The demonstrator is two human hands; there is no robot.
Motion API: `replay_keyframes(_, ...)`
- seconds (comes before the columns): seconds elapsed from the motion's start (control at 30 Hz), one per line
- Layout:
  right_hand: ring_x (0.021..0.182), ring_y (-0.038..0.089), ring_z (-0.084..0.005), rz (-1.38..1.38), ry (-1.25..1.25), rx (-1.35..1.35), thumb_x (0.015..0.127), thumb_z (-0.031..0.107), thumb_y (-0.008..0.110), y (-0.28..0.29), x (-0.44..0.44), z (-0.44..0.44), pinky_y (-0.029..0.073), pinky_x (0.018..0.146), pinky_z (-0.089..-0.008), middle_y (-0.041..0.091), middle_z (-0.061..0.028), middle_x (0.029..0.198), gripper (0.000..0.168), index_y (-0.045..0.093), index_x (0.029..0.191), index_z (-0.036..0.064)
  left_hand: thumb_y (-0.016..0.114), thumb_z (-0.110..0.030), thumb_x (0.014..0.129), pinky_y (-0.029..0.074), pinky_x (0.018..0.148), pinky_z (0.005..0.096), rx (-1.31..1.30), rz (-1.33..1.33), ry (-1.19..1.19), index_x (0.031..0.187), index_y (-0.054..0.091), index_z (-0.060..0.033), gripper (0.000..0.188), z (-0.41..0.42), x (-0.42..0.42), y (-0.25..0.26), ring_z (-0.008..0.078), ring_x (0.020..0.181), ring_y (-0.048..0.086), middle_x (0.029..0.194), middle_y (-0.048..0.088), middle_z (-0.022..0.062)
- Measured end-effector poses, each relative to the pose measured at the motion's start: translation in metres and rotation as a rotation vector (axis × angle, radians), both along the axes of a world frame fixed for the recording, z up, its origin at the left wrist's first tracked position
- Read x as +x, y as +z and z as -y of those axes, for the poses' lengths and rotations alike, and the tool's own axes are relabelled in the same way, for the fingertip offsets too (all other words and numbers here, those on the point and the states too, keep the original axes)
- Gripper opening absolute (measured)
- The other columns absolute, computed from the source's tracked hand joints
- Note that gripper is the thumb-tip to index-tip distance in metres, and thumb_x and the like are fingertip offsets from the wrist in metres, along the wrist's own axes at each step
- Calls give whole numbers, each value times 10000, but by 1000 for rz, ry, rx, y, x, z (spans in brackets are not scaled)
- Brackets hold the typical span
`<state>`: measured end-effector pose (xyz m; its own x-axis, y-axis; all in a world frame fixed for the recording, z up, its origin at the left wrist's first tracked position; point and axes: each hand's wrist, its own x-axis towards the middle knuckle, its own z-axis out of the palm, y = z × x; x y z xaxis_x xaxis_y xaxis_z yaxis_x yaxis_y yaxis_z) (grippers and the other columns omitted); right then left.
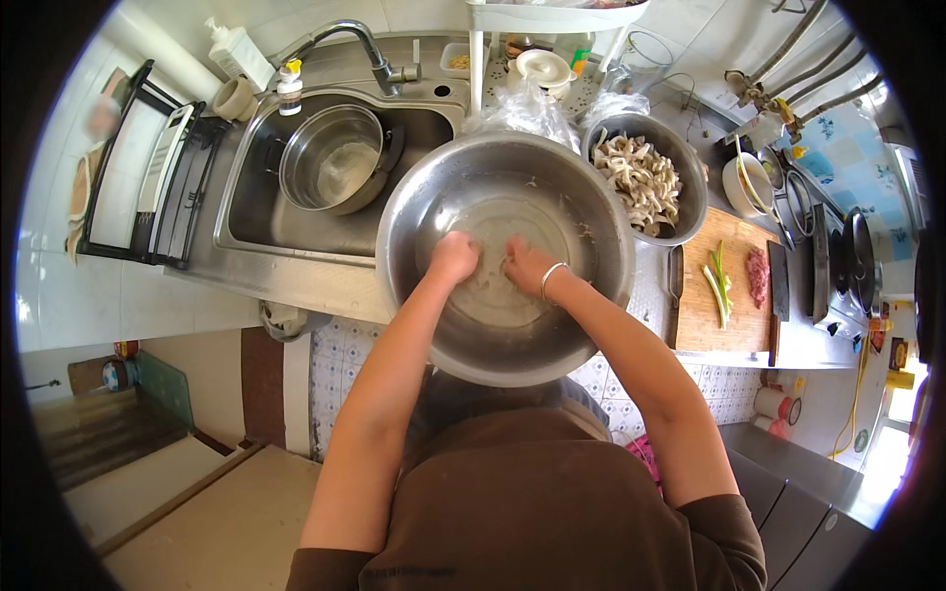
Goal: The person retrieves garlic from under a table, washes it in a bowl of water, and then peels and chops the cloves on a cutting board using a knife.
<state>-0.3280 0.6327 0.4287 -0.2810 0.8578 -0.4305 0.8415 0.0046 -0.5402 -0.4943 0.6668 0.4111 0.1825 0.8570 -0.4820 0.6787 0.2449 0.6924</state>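
Note:
A large stainless steel basin (505, 362) stands in front of me, over the counter's front edge, with cloudy water (510, 210) inside. Both my hands are inside it, a short gap apart. My left hand (454, 257) is curled, its fingertips turned down and hidden from view. Bent fingers also show on my right hand (531, 266), which wears a silver bangle (550, 279) at the wrist. Small pale bits float between the hands, and a few cling to the basin's wall. Whether either hand pinches something cannot be made out.
A pot (332, 159) with cloudy liquid sits in the sink (244, 214) under the faucet (362, 44). Right of the basin is a bowl of torn mushrooms (639, 181). Beyond lies a cutting board (728, 281) with scallions (718, 284), raw meat (757, 277) and a cleaver (778, 281).

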Motion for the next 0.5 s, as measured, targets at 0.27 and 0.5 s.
replay_keyframes(0.27, 730, 585, -296, -183, -16, 77, 846, 282, 448, 7, 18, -14, 446, 690, -364, 614, -140, 823, 274, 564, 864, 34, 560, -184, 794, 240, 342, 213, -502, 562, 393, 817, 566, -29, 157, 6, 16, 38, 90, 437, 403, 587, 460, 27)
replay_keyframes(0.5, 662, 581, -154, -586, -76, 339, 802, 206, 577, 22, 6, 0, 448, 616, -297, 610, -110, 721, 195, 606, 890, 34, 580, -286, 807, 189, 332, 205, -647, 779, 399, 721, 531, -34, 271, 5, 13, 31, 84, 409, 368, 558, 442, 21)
